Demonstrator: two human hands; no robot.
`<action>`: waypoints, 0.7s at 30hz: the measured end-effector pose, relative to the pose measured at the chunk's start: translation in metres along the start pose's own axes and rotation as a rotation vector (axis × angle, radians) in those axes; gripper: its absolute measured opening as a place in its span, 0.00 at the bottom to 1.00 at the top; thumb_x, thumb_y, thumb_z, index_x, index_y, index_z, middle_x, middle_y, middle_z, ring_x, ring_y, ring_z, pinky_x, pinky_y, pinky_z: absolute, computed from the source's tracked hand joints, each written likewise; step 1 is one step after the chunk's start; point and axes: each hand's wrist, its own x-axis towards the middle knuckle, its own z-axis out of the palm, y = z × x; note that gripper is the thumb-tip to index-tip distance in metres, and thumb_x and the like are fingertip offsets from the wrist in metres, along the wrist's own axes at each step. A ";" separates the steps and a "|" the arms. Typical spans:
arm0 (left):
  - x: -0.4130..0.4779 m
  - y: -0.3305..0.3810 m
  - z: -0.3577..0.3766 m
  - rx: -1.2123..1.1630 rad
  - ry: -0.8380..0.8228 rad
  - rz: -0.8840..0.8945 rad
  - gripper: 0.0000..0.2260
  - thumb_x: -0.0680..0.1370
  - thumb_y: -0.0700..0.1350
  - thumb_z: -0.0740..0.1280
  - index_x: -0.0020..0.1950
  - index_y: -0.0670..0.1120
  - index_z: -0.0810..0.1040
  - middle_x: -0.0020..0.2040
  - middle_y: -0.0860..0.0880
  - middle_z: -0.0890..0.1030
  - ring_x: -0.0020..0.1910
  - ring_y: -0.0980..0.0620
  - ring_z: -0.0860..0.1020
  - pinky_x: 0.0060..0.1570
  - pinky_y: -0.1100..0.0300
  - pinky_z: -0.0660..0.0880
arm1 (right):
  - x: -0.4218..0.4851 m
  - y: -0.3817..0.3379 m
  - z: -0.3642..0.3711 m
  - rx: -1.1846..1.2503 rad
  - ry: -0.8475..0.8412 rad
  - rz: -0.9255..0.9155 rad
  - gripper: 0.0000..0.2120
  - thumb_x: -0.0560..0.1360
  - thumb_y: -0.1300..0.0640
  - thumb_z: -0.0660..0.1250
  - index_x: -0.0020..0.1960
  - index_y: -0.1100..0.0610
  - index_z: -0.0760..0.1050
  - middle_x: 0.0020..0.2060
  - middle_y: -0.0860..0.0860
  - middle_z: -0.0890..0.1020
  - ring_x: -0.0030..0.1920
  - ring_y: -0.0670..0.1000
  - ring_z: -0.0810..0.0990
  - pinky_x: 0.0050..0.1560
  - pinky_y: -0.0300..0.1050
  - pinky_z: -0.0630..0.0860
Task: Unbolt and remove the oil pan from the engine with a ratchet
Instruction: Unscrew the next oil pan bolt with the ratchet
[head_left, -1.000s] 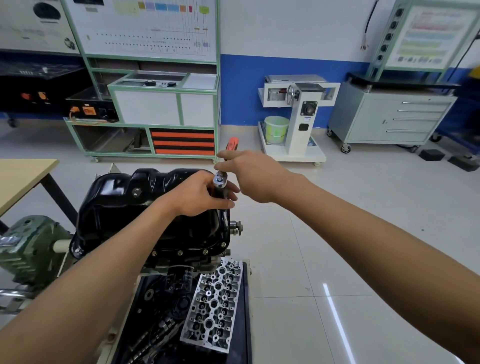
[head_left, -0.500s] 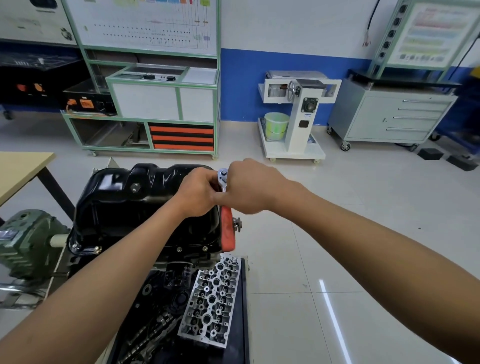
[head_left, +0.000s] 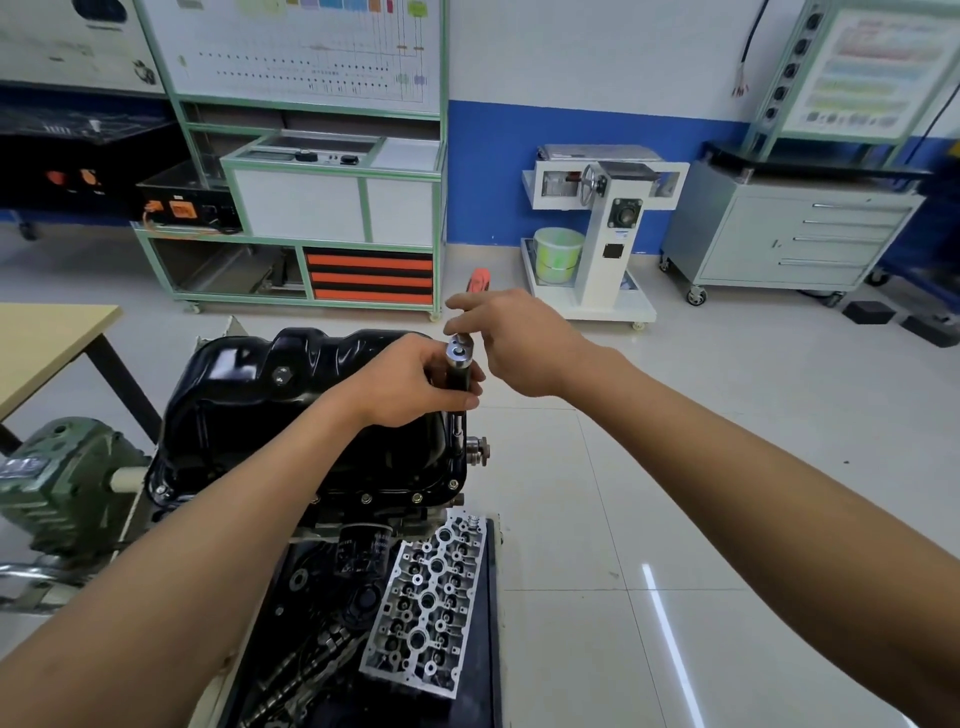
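A glossy black oil pan (head_left: 270, 395) sits upside up on the engine, with bolts along its near flange. A ratchet (head_left: 460, 353) stands over the pan's right edge, its extension reaching down to the flange. My left hand (head_left: 410, 384) grips the black extension just under the ratchet head. My right hand (head_left: 514, 338) holds the handle, whose orange end (head_left: 479, 279) points away from me.
A silver cylinder head (head_left: 426, 597) lies on the black stand below the engine. A green gearbox (head_left: 57, 483) is at the left, beside a wooden table (head_left: 41, 343). Green cabinets, a white machine and a grey drawer cart stand at the back across tiled floor.
The ratchet handle has swung from pointing down toward me back to pointing away. My left hand stayed on the extension.
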 end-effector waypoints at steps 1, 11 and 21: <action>-0.001 0.001 -0.001 -0.002 -0.007 0.004 0.08 0.74 0.39 0.78 0.51 0.46 0.85 0.47 0.49 0.87 0.50 0.49 0.85 0.59 0.51 0.80 | -0.002 0.001 0.000 0.024 -0.001 -0.008 0.24 0.74 0.70 0.62 0.66 0.53 0.78 0.73 0.51 0.71 0.70 0.55 0.71 0.63 0.51 0.72; 0.003 -0.005 0.016 0.040 0.179 0.036 0.06 0.71 0.54 0.79 0.43 0.63 0.85 0.29 0.56 0.74 0.31 0.54 0.68 0.38 0.58 0.69 | -0.020 -0.012 -0.005 -0.198 0.014 0.277 0.14 0.74 0.45 0.68 0.37 0.53 0.69 0.33 0.48 0.67 0.29 0.48 0.67 0.29 0.43 0.59; 0.003 -0.008 0.017 0.060 0.222 0.033 0.05 0.72 0.44 0.80 0.45 0.51 0.86 0.40 0.49 0.85 0.37 0.49 0.81 0.47 0.50 0.79 | -0.024 -0.016 -0.011 -0.055 -0.055 0.262 0.13 0.74 0.49 0.71 0.36 0.54 0.74 0.30 0.50 0.69 0.29 0.51 0.69 0.30 0.42 0.62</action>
